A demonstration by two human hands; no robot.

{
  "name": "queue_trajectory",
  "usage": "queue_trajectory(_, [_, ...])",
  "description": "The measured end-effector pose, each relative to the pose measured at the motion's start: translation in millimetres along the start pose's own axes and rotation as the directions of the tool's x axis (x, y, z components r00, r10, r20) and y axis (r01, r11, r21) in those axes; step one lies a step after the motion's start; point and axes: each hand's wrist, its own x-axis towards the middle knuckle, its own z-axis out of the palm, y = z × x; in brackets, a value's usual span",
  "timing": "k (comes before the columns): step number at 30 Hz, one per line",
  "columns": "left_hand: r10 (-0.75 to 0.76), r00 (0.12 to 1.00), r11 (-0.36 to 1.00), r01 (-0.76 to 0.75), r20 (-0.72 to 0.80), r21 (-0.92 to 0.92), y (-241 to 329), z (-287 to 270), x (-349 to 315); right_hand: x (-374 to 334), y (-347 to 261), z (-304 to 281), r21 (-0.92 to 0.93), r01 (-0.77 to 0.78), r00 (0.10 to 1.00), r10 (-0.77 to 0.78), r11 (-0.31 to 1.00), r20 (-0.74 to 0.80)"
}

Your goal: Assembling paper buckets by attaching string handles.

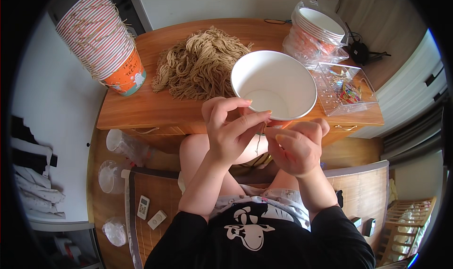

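Observation:
A paper bucket (271,87), white inside, is tilted with its mouth facing me at the table's front edge. My left hand (229,130) is at its near rim, one fingertip touching the rim and the fingers closed around a thin tan twine (257,144). Just right of it, my right hand (300,146) is closed in a pinch by the same twine, close under the rim. A loose end of the twine hangs down between the hands. The bucket's outside is mostly hidden by my fingers.
A large heap of tan twine (203,63) lies on the wooden table (127,111). Nested orange buckets with twine handles (101,40) rise at the left. Plastic-wrapped buckets (317,33) and a clear box (347,89) with small colourful pieces stand at the right. Remotes (143,207) lie beside me.

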Motion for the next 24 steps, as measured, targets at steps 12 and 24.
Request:
queue_trajectory(12, [0.084,0.996,0.995,-0.083,-0.023,0.049,6.4,2.1,3.8,-15.0,-7.5,-2.4,0.269,-0.144,0.985,0.163,0.952,-0.051])
queue_trajectory(24, [0.035,0.999,0.999,-0.035,-0.021,0.009,7.7,8.0,2.9,-50.9,-18.3,21.0,0.322,-0.483,0.875,0.455,0.814,0.163])
